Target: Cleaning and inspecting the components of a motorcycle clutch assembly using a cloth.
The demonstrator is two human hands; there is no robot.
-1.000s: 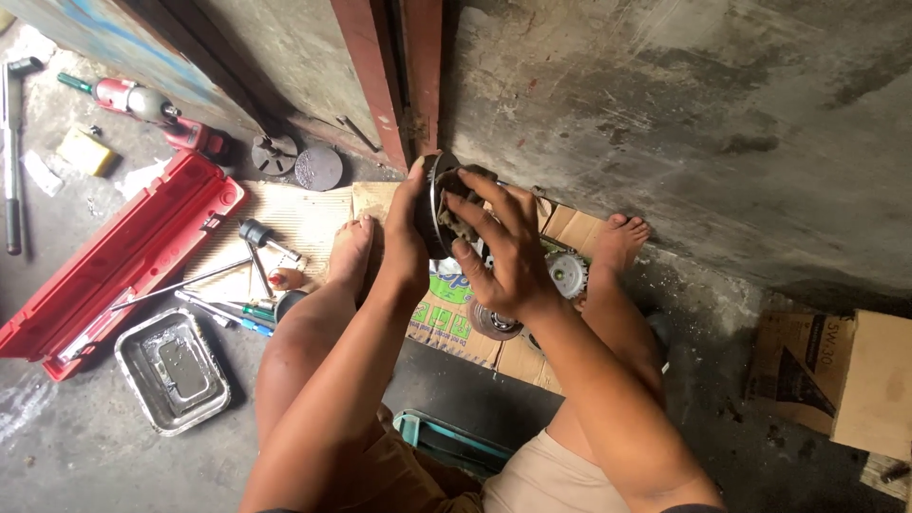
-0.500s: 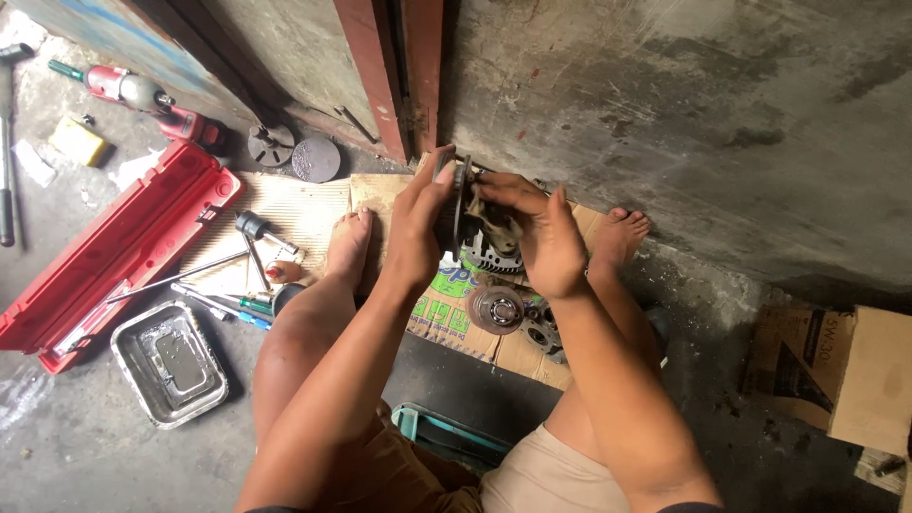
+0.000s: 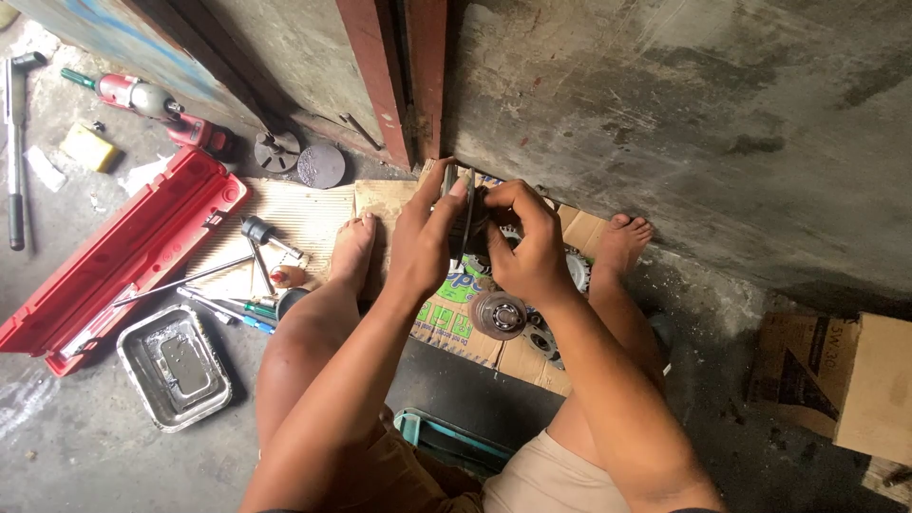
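I sit on the floor with bare feet on flattened cardboard (image 3: 313, 214). My left hand (image 3: 427, 233) and my right hand (image 3: 522, 242) both grip a dark round metal part (image 3: 465, 214), held upright on edge between them above the cardboard. Below my hands lie a round bearing hub (image 3: 497, 314) and toothed gear pieces (image 3: 575, 271), partly hidden by my right forearm.
An open red tool case (image 3: 123, 256) lies at the left, with a metal tray (image 3: 174, 366), loose hand tools (image 3: 252, 275), a red power tool (image 3: 157, 104) and two discs (image 3: 321, 164). A concrete wall rises ahead. Cardboard boxes (image 3: 845, 380) stand at the right.
My hands have shifted slightly with the round part, turning it more on edge. The bearing hub below them has come into view.
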